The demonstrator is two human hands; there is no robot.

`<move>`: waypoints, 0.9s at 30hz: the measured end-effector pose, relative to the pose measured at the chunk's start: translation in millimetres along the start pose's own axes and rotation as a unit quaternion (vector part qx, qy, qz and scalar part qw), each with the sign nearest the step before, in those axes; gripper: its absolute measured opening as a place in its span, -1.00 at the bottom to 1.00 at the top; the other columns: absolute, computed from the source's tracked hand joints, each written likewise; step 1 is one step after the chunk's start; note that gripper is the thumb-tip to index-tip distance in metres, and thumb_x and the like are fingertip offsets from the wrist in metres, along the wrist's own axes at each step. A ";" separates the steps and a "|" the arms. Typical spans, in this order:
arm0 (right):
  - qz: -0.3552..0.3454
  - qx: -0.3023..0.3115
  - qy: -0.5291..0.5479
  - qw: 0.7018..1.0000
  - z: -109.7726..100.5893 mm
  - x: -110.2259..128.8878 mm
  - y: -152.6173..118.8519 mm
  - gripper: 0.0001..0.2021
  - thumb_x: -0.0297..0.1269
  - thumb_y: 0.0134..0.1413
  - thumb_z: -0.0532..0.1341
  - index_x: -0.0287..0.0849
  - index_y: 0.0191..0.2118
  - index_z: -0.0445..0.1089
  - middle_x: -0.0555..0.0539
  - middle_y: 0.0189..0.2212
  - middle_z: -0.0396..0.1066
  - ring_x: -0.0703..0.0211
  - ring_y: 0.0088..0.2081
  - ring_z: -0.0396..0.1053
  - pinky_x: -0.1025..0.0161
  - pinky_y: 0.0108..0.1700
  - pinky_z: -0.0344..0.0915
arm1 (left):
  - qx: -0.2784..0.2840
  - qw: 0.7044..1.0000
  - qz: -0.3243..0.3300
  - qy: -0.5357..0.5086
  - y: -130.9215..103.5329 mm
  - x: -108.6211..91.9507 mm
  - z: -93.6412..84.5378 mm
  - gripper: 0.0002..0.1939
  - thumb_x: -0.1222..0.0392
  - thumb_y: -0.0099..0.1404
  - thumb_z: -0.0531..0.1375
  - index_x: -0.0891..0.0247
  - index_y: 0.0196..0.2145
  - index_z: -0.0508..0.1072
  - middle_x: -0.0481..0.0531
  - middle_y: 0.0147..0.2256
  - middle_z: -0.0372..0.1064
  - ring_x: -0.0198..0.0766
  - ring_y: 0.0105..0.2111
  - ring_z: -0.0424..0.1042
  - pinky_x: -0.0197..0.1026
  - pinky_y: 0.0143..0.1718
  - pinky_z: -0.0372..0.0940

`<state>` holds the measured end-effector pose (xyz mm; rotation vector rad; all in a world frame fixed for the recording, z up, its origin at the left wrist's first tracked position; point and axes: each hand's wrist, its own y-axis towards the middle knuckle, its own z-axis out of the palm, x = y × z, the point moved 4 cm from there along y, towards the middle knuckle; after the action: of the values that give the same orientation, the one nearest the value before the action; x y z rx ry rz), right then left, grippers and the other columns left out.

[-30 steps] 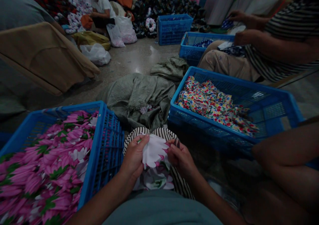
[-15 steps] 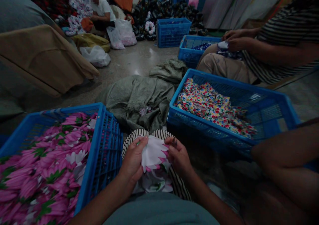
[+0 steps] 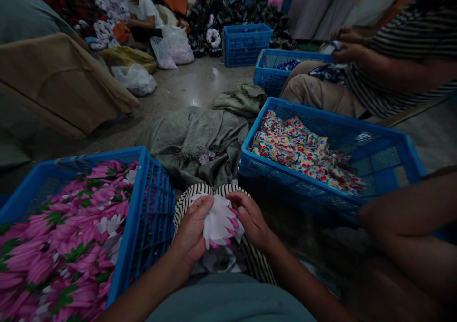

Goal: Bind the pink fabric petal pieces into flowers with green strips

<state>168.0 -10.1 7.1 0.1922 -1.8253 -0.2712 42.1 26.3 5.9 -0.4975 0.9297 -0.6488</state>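
Note:
A white fabric piece with pink petal-shaped edges (image 3: 218, 222) is held over my lap. My left hand (image 3: 193, 227) grips its left side, thumb on top. At its upper right is my right hand (image 3: 252, 219), fingers curled in against the cloth; what its fingertips pinch is too small to make out. More white and green cloth (image 3: 223, 258) lies on the striped fabric (image 3: 257, 262) across my lap. To the left, a blue crate (image 3: 137, 203) holds many pink and white petal pieces with green parts (image 3: 74, 236).
A blue crate (image 3: 317, 177) with colorful dotted cloth stands front right, and a grey-green sack (image 3: 200, 131) lies ahead. A seated person in stripes (image 3: 403, 60) works at right. Someone's bare leg (image 3: 410, 212) is close on my right. Brown-covered furniture (image 3: 64, 84) stands left.
My right hand has shifted slightly left and turned, its fingers now closer to the top of the white piece. The dark object seen at its fingertips no longer shows. The striped person's hands have moved.

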 end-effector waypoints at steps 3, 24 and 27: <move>-0.002 0.004 -0.012 1.000 2.8 -0.9 1.1 -0.78 -0.26 0.14 -0.05 -0.20 -0.19 0.24 -0.06 -0.38 0.26 0.18 -0.34 0.22 0.26 -0.29 0.16 | -0.013 1.000 0.018 0.007 1.0 -0.4 -1.2 -0.88 0.33 0.05 0.23 0.30 -0.43 0.32 -0.03 -0.57 0.41 -0.27 -0.52 0.45 -0.28 -0.46 0.36; -0.044 0.007 -0.078 0.996 3.6 8.1 3.6 -0.87 -0.36 0.08 0.01 -0.19 -0.38 0.28 0.05 -0.60 0.21 0.31 -0.57 0.17 0.35 -0.50 0.06 | -0.032 0.998 0.038 0.036 -1.4 2.7 -2.2 -0.78 0.24 -0.04 0.29 0.28 -0.44 0.31 -0.08 -0.60 0.38 -0.32 -0.58 0.41 -0.33 -0.52 0.31; -0.012 -0.053 -0.020 0.998 0.0 3.4 -0.1 -0.87 -0.33 0.08 0.02 -0.18 -0.42 0.27 0.05 -0.59 0.20 0.31 -0.55 0.16 0.35 -0.49 0.08 | -0.034 0.999 0.032 0.023 -0.9 3.1 -3.6 -0.81 0.29 -0.02 0.27 0.28 -0.43 0.31 -0.08 -0.60 0.38 -0.32 -0.56 0.42 -0.32 -0.50 0.32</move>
<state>167.1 -11.1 10.2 0.1350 -1.8438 -0.3911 40.1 23.1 2.9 -0.5137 1.0098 -0.5732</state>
